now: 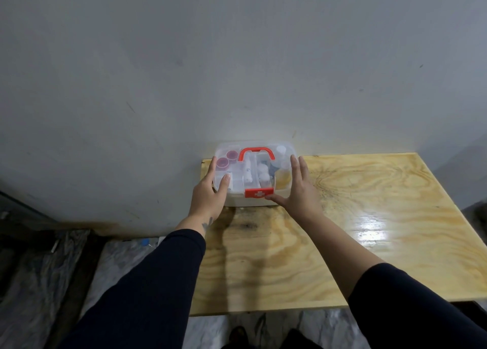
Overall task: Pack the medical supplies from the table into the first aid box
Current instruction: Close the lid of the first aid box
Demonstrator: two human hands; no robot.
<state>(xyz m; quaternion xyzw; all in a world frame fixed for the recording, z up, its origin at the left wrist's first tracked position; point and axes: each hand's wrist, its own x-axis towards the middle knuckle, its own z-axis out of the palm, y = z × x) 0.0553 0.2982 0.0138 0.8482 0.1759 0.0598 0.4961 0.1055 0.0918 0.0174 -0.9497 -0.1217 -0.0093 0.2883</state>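
Both hands flank the box with fingers straight and flat against it. The left hand [208, 190] lies along the left end, its fingers reaching up the side and its thumb resting on the lid. The right hand [297, 187] lies along the right end, fingers pointing toward the wall, thumb stretched along the front edge just beside the red latch with a white cross [259, 192]. Neither hand curls round anything; they press and steady.

Between them sits the clear-lidded white plastic first aid box [253, 203], at the far left corner of the glossy pale plywood desk [355, 216], close against the grey wall [237, 58]. Its red carry handle [257, 153] arches over the lid. Through the lid show red-capped round pots [226, 160], white rolls [263, 172], a tube and a bottle, so the supplies appear to be packed, and no loose ones lie on the desk.

The step in hand seems to be seating the lid and fastening the latch. To do it well, press evenly at both ends so the lid sits flush, then push the latch home with the right thumb while the left hand keeps the box from sliding off the near corner.
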